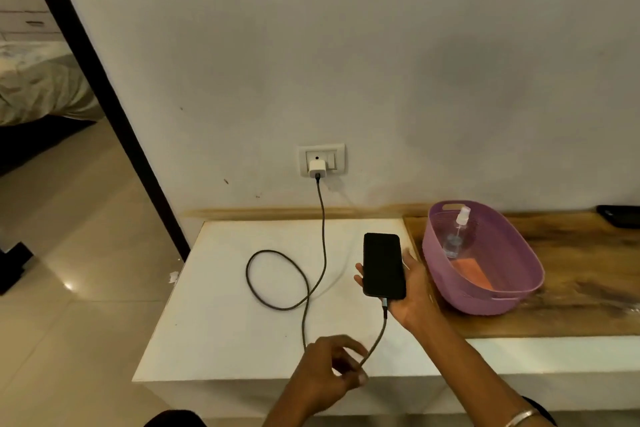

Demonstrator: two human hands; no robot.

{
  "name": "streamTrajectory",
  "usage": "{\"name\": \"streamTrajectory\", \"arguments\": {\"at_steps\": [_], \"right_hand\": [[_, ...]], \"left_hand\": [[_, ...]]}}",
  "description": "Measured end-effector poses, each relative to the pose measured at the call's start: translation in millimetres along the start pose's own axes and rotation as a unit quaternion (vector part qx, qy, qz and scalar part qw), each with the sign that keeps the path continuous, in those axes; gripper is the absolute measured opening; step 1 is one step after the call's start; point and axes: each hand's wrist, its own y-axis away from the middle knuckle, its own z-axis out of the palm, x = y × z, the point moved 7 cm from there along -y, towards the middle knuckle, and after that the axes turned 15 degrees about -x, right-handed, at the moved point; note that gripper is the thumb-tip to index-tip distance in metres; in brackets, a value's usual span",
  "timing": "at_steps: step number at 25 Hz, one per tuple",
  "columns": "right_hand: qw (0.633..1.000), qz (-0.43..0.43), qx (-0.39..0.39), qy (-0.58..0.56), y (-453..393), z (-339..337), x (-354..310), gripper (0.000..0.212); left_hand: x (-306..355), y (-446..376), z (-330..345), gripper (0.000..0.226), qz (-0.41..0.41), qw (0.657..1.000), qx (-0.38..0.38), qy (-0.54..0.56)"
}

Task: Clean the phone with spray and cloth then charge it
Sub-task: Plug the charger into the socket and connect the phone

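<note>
A black phone [383,265] with a dark screen rests face up on the palm of my right hand [414,291], just above the white table [214,315]. A dark braided cable [277,279] is plugged into the phone's bottom end. It loops over the table and runs up to a white charger [316,169] in the wall socket [321,159]. My left hand [325,374] pinches the cable a short way below the phone, near the table's front edge. A clear spray bottle [456,236] and an orange cloth [472,273] lie in the purple basket [446,274] to the right.
The basket stands on a wooden top [588,281] that adjoins the white table. A dark object [620,216] lies at the far right by the wall. On the left, a black door frame [104,94] opens onto a tiled floor [69,253] and a bed [38,83].
</note>
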Motion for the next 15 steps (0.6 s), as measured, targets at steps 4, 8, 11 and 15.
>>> {"name": "streamTrajectory", "arguments": {"at_steps": [4, 8, 11, 15], "right_hand": [[0.988, 0.063, 0.033, 0.137, -30.2, -46.2, 5.1, 0.055], [0.948, 0.107, 0.091, 0.285, -57.3, -78.3, 14.2, 0.064], [0.88, 0.11, 0.15, 0.436, -69.9, -92.9, 11.6, 0.065], [0.84, 0.071, 0.179, 0.508, -72.6, -95.6, 5.1, 0.07]], "left_hand": [[-47.3, -24.3, -15.2, 0.016, -0.025, 0.972, 0.021, -0.234], [-80.6, -47.4, -37.0, 0.017, -0.009, 0.938, 0.051, -0.343], [-92.5, -54.0, -58.1, 0.014, 0.005, 0.945, 0.077, -0.317], [-98.5, -59.9, -73.4, 0.017, 0.012, 0.951, 0.097, -0.295]]}}
